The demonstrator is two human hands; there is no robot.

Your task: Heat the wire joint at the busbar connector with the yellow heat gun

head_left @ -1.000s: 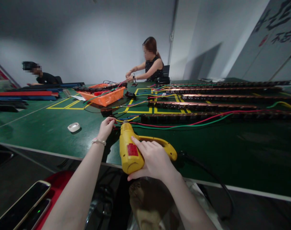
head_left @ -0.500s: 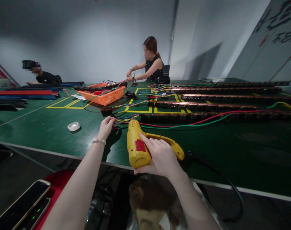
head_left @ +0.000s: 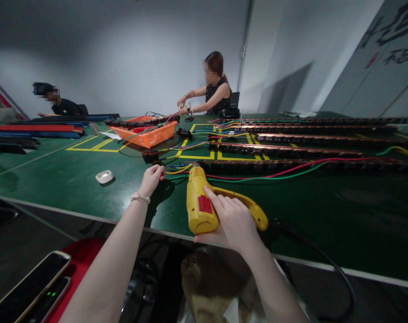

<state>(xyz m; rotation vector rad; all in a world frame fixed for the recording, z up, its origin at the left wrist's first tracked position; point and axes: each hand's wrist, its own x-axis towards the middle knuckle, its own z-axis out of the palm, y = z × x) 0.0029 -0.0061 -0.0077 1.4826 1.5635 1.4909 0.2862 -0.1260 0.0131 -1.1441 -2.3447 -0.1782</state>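
Observation:
My right hand (head_left: 236, 217) is wrapped round a yellow heat gun (head_left: 200, 202) with a red label, its nozzle pointing away from me. Colored wires (head_left: 180, 169) in yellow, blue, red and green run just left of the nozzle; whether it touches them I cannot tell. My left hand (head_left: 152, 178) pinches the left ends of these wires, with the fingertips partly hidden. From the wires a long dark bar with copper edges (head_left: 258, 166) stretches to the right, with a red wire (head_left: 291, 170) and a green wire (head_left: 278, 178) along it.
Several similar bars (head_left: 298, 151) lie parallel farther back on the green table (head_left: 72, 193). An orange basket (head_left: 150, 137) stands beyond my left hand, a small white dish (head_left: 104, 176) nearer. Across the table sits a co-worker (head_left: 217, 94), another person (head_left: 64, 106) far left. A black cord (head_left: 311, 244) trails right.
The heat gun in my right hand has shifted slightly to the right along the wires. My left hand keeps its pinch, almost in the same place.

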